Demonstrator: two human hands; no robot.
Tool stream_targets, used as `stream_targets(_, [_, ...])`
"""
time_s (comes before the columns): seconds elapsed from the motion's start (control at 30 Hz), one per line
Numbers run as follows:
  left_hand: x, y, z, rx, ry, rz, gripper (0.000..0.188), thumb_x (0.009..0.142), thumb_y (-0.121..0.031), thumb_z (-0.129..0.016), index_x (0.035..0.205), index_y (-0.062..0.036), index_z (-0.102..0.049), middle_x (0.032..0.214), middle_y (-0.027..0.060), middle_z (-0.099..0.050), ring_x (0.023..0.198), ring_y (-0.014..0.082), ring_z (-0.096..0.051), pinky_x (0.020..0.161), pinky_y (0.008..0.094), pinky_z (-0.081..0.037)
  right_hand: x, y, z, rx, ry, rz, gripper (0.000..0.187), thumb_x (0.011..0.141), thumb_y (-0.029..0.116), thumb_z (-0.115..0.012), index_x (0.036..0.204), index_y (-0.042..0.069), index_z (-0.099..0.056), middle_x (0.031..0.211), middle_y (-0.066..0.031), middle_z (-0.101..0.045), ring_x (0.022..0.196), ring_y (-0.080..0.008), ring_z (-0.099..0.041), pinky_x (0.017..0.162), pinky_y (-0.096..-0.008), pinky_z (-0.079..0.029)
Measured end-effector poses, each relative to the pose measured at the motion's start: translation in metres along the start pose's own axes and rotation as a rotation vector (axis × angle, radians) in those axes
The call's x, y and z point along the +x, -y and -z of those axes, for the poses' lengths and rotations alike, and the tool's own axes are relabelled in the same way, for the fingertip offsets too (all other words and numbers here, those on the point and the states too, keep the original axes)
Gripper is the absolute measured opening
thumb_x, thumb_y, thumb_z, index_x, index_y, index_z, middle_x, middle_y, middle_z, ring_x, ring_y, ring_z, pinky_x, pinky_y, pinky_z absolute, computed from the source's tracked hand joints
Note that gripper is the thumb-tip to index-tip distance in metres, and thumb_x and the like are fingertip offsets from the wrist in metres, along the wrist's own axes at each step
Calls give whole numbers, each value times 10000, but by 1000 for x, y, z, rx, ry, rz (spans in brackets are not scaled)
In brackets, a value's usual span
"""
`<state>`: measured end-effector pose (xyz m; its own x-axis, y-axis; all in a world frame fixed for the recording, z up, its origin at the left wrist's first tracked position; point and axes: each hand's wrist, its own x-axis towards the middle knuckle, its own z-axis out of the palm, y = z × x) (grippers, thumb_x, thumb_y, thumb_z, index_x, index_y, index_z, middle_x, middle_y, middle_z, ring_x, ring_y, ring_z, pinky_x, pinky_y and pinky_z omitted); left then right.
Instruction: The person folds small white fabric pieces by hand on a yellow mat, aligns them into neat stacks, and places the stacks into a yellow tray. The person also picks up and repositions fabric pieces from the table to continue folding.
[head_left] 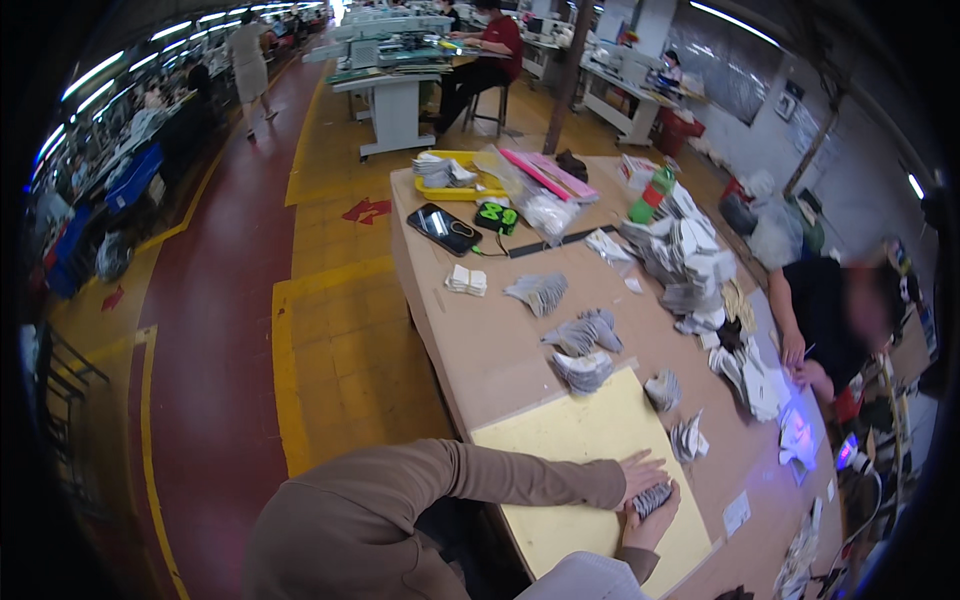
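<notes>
Grey layered pieces form a compact ridged stack (653,499) on the yellow board (550,440), close to the board's right edge.

Hand state: the right hand (657,523) is curled around the near and right sides of the ridged stack, grasping it. The left hand (643,474) lies with fingers extended at the far side, in contact; whether it also grips cannot be told.

Completion status, judged from the layout:
1. Gathered, apart from the hands: five grey stacks. A fanned stack (540,292), a wide stack (585,332) and a curved stack (584,372) run in line from mid-bench toward the board's far edge. A small stack (662,388) sits beside the board's far right corner, and a spread stack (689,438) just beside its right edge.
2. Under handling: the ridged stack, not yet released.
3. Apparently outstanding: a large heap of grey and white pieces (690,260) along the right edge of the bench (440,310). Its layers lie irregularly; whether these pieces need the same handling cannot be confirmed.

A yellow tray (428,193) at the bench's far left corner holds further pale pieces (445,172).
</notes>
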<state>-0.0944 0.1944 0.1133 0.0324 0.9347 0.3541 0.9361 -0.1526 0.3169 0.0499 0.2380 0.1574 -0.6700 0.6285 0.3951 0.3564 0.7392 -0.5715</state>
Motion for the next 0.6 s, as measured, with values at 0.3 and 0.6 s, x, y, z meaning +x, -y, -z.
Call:
stream_targets(0.3, [27, -19, 26, -1382, 81, 72, 650, 777, -170, -784, 1314, -42, -441, 1309, 113, -492, 1294, 233, -442, 1080, 401, -373, -7, -20, -4, 1111, -444, -461, 863, 755, 366, -786, 1381, -51, -364, 1286, -198, -494, 1174, -318, -506, 1018, -452, -411])
stream_targets(0.6, [19, -55, 18, -1851, 64, 189, 665, 849, -142, -747, 1393, -29, -381, 1292, 113, -504, 1183, 198, -522, 1021, 338, -425, -2, 5, 7, 809, -367, -519, 844, 756, 350, -782, 1379, -49, -377, 1298, -202, -490, 1182, -327, -508, 1015, -450, -420])
